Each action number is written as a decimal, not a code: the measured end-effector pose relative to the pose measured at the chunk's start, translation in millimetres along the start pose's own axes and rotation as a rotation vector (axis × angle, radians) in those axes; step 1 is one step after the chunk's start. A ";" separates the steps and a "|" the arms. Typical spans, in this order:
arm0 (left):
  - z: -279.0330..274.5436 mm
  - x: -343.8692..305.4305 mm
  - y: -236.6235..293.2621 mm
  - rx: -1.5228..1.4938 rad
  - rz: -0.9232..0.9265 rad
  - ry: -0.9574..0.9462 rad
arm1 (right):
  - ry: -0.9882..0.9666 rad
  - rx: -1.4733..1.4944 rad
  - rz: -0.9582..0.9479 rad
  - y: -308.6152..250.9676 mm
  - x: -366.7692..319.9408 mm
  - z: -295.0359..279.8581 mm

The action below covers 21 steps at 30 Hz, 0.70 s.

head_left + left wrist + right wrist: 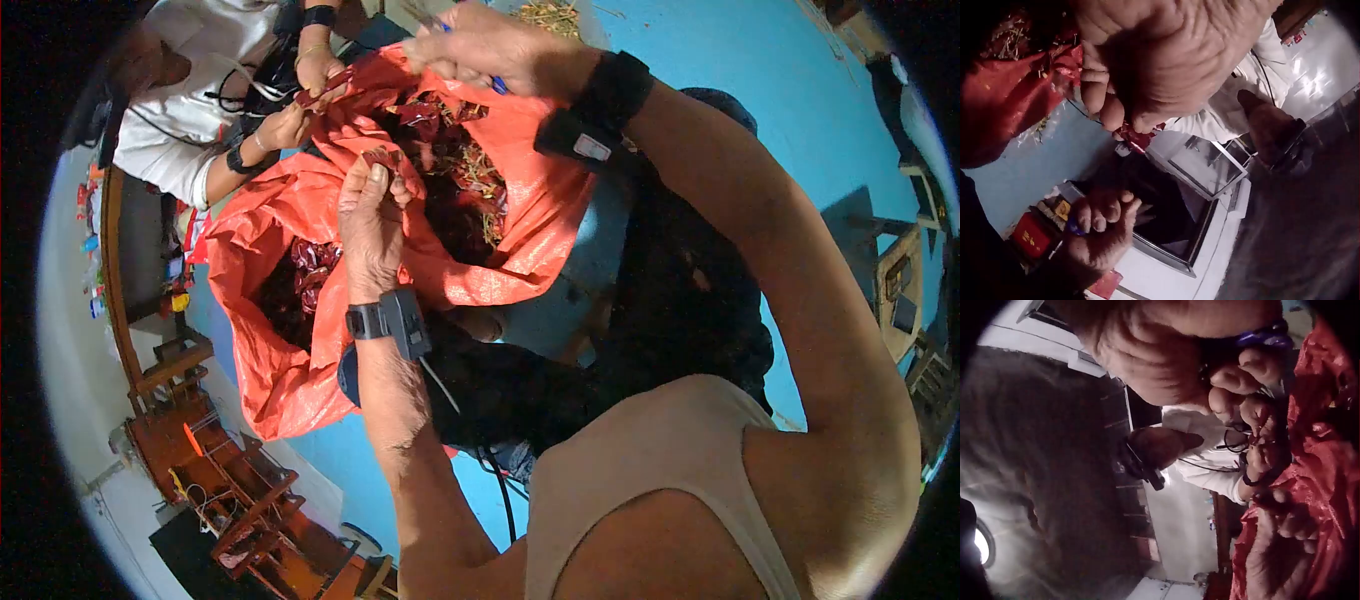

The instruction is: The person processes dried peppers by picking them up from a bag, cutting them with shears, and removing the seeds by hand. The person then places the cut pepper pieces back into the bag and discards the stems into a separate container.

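My left hand (372, 225) pinches a dried red chili (382, 158) between thumb and fingers, above the rim of an orange-red woven sack (540, 240). In the left wrist view a glossy piece of the chili (1138, 139) shows below the fingertips. My right hand (505, 50) is raised at the sack's far side, its fingers curled round blue-handled scissors (1266, 337); the palm and fingers hide most of them. Dried red chilies (425, 120) and pale stems (490, 195) lie inside the sack. A second opening to the left holds more dark red chilies (312, 270).
Across the sacks another person in a white top (190, 150) holds a red chili (325, 92) in both hands. Straw-coloured stems (548, 18) are heaped at the back on the blue floor (680, 40). Wooden furniture (220, 470) stands at the lower left.
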<state>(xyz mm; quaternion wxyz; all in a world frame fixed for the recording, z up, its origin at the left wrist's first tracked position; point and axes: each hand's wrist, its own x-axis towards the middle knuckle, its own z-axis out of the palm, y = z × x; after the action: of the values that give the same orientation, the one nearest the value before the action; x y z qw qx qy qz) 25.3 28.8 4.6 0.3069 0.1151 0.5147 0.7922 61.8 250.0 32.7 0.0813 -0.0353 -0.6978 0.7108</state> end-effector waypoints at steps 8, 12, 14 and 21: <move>3.9 -6.4 7.7 -0.163 0.064 -0.068 | -0.270 -0.257 0.046 -5.3 -14.5 24.0; 6.8 -8.5 7.8 -0.167 0.083 -0.032 | -0.351 -0.228 -0.005 -1.3 -13.2 26.1; 7.5 -8.4 6.0 0.010 0.115 0.011 | -0.385 -0.233 -0.052 5.2 -11.1 28.5; 6.7 -6.2 -6.5 0.327 0.386 0.025 | -0.404 -0.180 -0.036 21.5 -10.7 30.7</move>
<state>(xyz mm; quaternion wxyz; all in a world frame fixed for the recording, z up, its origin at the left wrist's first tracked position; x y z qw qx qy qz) 35.9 31.9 2.7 0.1212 0.2496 0.6082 0.7437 65.9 217.7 11.3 -0.0512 0.1132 -0.7611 0.6366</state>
